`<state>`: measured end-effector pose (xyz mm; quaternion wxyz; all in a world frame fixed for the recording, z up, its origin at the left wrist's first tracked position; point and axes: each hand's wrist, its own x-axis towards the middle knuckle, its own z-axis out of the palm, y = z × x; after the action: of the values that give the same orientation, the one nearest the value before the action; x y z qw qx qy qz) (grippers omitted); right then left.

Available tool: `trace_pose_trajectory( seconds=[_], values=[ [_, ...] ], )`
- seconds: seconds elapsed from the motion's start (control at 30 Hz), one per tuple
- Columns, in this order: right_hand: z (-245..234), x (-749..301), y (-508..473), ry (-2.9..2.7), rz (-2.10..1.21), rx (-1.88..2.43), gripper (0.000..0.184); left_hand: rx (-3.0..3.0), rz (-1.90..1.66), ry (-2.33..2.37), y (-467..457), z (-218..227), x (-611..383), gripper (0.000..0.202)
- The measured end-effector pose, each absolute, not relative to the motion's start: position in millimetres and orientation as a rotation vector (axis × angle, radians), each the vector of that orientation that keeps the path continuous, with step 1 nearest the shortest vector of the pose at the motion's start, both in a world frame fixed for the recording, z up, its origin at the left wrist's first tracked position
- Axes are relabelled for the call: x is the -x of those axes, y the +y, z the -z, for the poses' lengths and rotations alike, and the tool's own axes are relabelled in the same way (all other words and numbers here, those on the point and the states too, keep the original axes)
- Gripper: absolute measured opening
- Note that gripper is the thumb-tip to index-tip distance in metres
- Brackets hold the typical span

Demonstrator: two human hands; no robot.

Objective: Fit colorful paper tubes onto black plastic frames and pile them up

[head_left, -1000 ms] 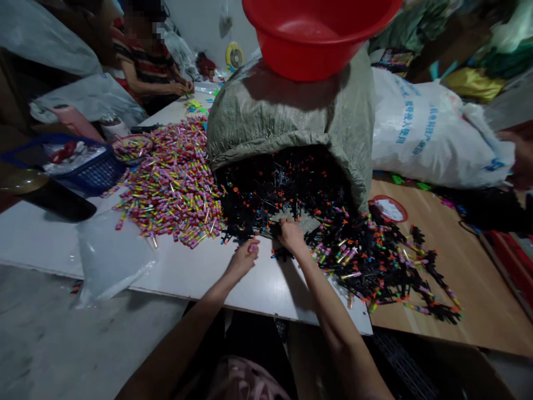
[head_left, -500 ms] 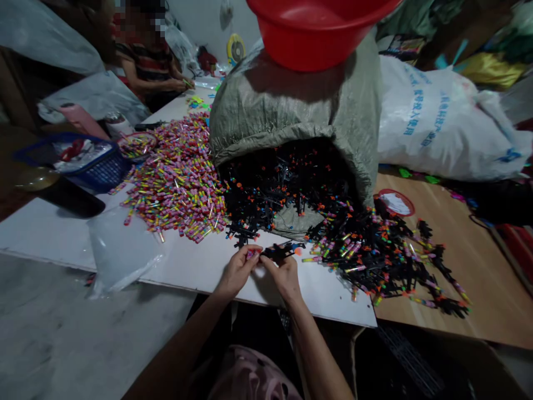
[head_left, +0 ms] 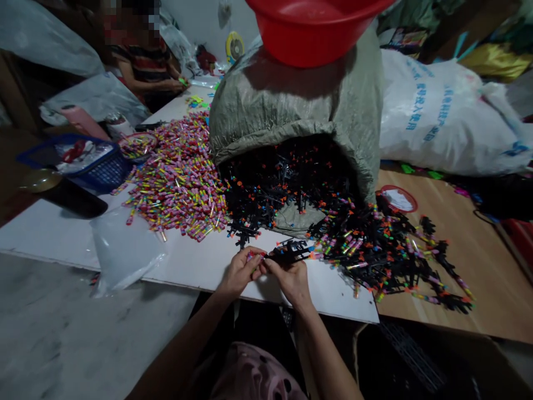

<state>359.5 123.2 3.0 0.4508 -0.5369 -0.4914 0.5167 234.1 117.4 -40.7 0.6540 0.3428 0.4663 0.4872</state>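
Note:
My left hand [head_left: 240,271] is closed on small pink and coloured tubes [head_left: 253,256] near the front edge of the white table [head_left: 195,266]. My right hand [head_left: 291,275] is closed on a black toy piece [head_left: 291,253] with a coloured tip, and its end meets the tubes in my left hand. Both hands touch at the fingertips. Just beyond them a grey woven sack [head_left: 291,105] lies open on its side, spilling a heap of black toy pieces [head_left: 375,250]. A pile of coloured tubes [head_left: 179,178] lies to the left of the sack.
A red basin [head_left: 316,28] sits on the sack. A white printed sack [head_left: 441,122] lies at the right on a wooden board [head_left: 487,289]. A blue basket [head_left: 83,161] and a clear plastic bag [head_left: 125,250] are at the left. Another person [head_left: 145,66] works at the far end.
My right hand took a black piece from the heap and drew back to the table's front edge. My left hand came in to meet it with the tubes.

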Motion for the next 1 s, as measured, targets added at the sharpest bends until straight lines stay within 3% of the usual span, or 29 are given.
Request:
trace_pose_trajectory(
  seconds=[0.33,0.53,0.77,0.9,1.0],
  values=[
    [16,-367,114,-1.003,-1.504,1.335,0.025,-1.690,-0.972,1.337,104,40,-221,0.028],
    [31,-364,111,-0.969,-1.683,1.261,0.028,-1.498,-0.889,1.358,90,53,-219,0.027],
    [19,-437,161,-1.213,-0.901,1.421,0.036,-0.808,-1.012,1.278,108,61,-221,0.061],
    [25,-439,180,-2.168,-0.647,1.862,0.035,-0.884,-0.861,1.228,109,67,-232,0.052],
    [28,-427,189,-2.473,-0.436,2.024,0.041,-0.927,-0.878,1.200,109,67,-237,0.045]
  ],
)
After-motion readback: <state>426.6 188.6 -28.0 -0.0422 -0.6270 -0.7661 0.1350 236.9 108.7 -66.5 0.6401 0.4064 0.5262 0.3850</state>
